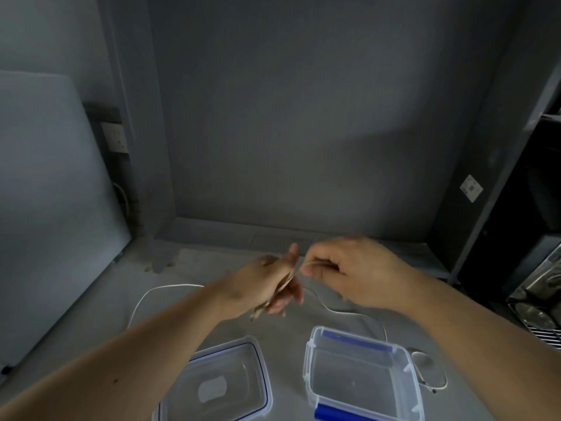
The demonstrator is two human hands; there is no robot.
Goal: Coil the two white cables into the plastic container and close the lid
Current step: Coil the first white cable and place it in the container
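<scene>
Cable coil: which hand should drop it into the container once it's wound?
Probably left. The left hand holds the wound cable, with the open container below it. The right hand pinches the feeding strand, above the lid.

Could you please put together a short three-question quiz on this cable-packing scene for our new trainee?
1. True or false: a coiled cable already lies inside the plastic container.
2. Which piece carries the blue clips? A) the lid B) the container C) neither
3. Fill in: the left hand and right hand both hold a white ____ above the table.

Key
1. False; it holds no cable.
2. A; the lid lies open beside the container, on its right.
3. Cable; it runs between the fingers of both hands.
</scene>
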